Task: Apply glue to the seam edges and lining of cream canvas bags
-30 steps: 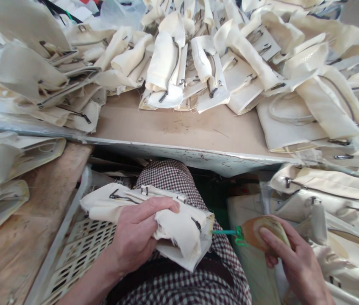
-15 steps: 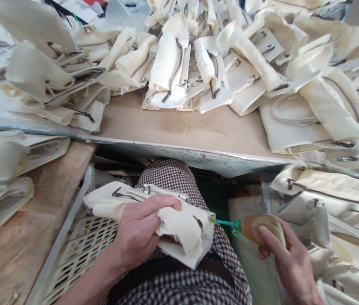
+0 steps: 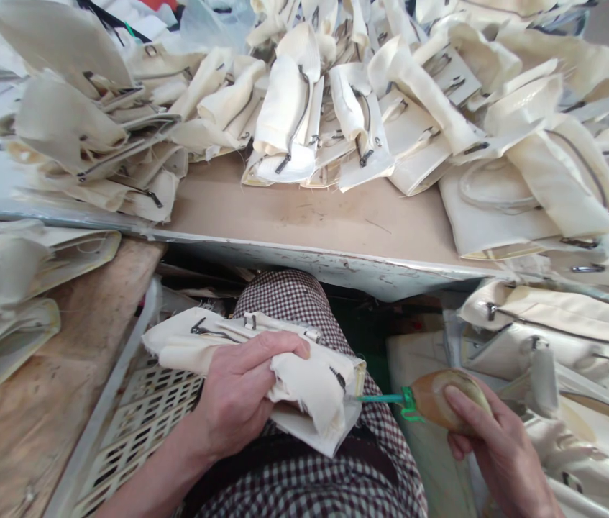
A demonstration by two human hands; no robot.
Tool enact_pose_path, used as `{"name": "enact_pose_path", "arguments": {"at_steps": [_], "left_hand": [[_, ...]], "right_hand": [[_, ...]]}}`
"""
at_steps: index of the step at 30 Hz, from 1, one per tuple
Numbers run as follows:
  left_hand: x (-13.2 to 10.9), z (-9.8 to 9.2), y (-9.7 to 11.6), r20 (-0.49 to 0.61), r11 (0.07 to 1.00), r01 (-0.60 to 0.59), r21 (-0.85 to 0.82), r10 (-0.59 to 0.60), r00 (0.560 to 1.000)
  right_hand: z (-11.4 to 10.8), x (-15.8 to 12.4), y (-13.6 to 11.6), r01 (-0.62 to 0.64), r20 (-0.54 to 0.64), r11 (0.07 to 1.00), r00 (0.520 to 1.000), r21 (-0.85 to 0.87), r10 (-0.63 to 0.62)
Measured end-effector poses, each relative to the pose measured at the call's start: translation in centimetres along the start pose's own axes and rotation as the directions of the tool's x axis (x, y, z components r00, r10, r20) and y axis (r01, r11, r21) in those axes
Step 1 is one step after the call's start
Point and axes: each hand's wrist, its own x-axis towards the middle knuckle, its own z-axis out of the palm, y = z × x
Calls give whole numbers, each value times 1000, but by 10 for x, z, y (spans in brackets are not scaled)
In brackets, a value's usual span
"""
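My left hand (image 3: 236,392) is closed round a cream canvas pouch (image 3: 309,385) with a dark zipper, held over my checked lap (image 3: 304,302). My right hand (image 3: 498,446) grips the rounded wooden handle of a tool (image 3: 436,396). Its thin green shaft (image 3: 382,398) points left, and its tip touches the pouch's right corner. The pouch is bunched and partly turned, with frayed raw edges showing.
A worktable (image 3: 309,216) ahead carries a big heap of cream zippered pouches (image 3: 336,108). More pouches are stacked at right (image 3: 557,324) and on a wooden bench at left (image 3: 7,288). A white slotted plastic crate (image 3: 142,424) sits by my left knee.
The tool's tip has come up against the pouch corner, dipping slightly between frames. My left hand keeps its hold; the view has shifted a little.
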Motion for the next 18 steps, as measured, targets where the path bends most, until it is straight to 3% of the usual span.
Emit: {"name": "enact_pose_path", "arguments": {"at_steps": [4,8,12,18], "left_hand": [[-2,-1,1,1,999,-32,35,32,999],[-3,-1,5,8,996,-74,57,73,997],[-7,0,9,22,992,-113,63,112,993],[-17,3,14,11,997,-70,42,69,998]], "right_hand": [[-2,-2,-3,-37,27,998,999,55,35],[-4,-8,-7,-20,64,997,998,-72,25],[-5,-13,-11,-3,16,981,1000,-196,6],[-7,-19,-17,-32,-3,970,999,-242,32]]}}
